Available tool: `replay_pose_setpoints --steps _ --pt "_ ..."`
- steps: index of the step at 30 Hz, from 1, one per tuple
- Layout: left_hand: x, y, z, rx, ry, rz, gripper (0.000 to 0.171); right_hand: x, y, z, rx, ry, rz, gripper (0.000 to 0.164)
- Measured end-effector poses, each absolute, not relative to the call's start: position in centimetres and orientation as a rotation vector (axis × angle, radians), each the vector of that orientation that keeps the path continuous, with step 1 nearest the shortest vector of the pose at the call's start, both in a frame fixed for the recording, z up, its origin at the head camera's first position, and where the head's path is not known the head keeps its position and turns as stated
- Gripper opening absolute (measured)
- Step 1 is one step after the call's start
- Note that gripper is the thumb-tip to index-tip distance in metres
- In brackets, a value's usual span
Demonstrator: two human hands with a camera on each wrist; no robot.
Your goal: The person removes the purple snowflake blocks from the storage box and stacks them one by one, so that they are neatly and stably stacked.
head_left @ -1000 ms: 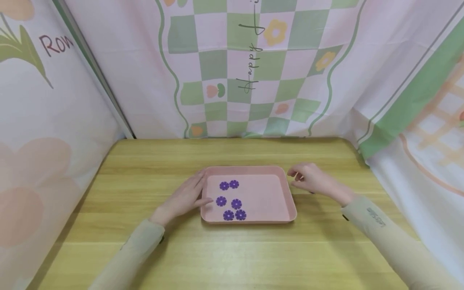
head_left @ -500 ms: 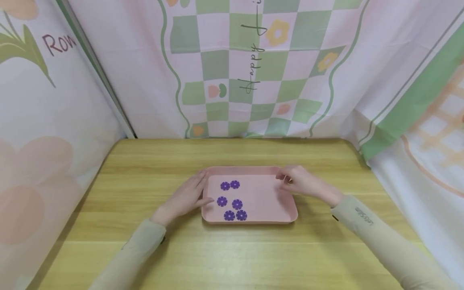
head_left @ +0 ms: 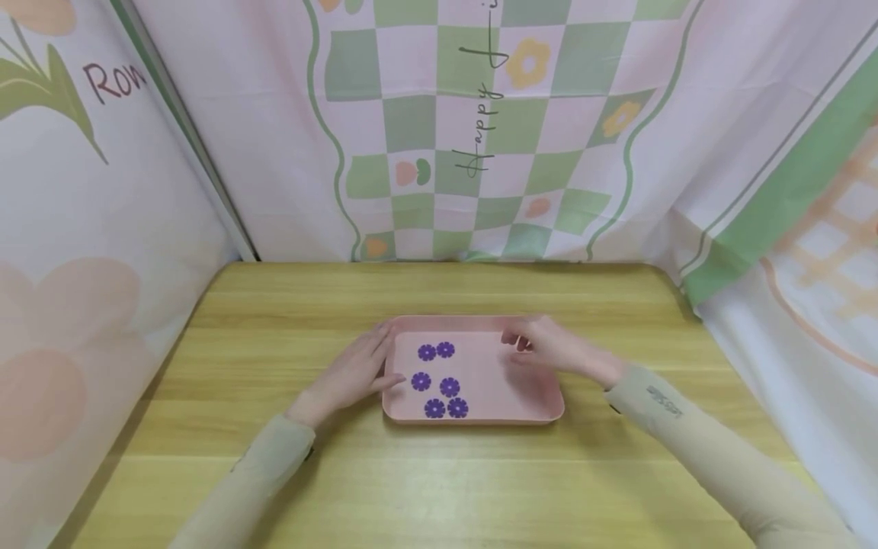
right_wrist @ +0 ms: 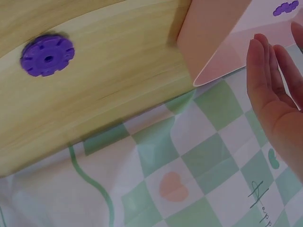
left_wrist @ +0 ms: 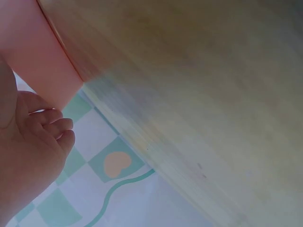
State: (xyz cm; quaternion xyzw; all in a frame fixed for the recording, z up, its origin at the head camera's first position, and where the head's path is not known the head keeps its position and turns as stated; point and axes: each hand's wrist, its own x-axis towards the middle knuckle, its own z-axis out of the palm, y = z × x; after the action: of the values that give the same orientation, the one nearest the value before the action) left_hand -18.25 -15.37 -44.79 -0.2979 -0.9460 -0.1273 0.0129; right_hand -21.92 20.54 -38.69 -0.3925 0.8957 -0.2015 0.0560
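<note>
A shallow pink tray lies on the wooden table, with several purple notched discs on its left half. My left hand rests along the tray's left rim, fingers extended and thumb reaching over the inside. Above the right part of the tray is my right hand, its fingers loosely bent and nothing visible between them. In the right wrist view another purple disc lies on the table outside the tray; the right forearm hides that spot in the head view.
The wooden table carries the tray near its middle. A checkered curtain hangs right behind the far edge. More printed cloth hangs at the left and right sides.
My right hand has moved left, from beside the tray's right edge to over its right part. The left hand and the discs in the tray stay as they were.
</note>
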Motion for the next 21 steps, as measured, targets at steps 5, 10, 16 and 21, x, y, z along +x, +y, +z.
replay_pose_setpoints --steps 5,10,16,21 --pt "-18.2 -15.3 -44.8 -0.928 -2.947 -0.400 0.089 -22.0 19.3 -38.9 -1.178 2.681 -0.600 0.020" --pt "-18.3 -15.3 -44.8 -0.930 -2.942 -0.381 0.089 -21.8 18.0 -39.2 -1.217 2.679 -0.573 0.019" --pt "-18.3 -15.3 -44.8 -0.937 -2.937 -0.376 0.090 -21.8 16.9 -39.5 -1.234 2.635 -0.592 0.023" --pt "-18.3 -15.3 -44.7 -0.937 -2.939 -0.378 0.090 -21.7 16.1 -39.4 -1.199 2.609 -0.580 0.025"
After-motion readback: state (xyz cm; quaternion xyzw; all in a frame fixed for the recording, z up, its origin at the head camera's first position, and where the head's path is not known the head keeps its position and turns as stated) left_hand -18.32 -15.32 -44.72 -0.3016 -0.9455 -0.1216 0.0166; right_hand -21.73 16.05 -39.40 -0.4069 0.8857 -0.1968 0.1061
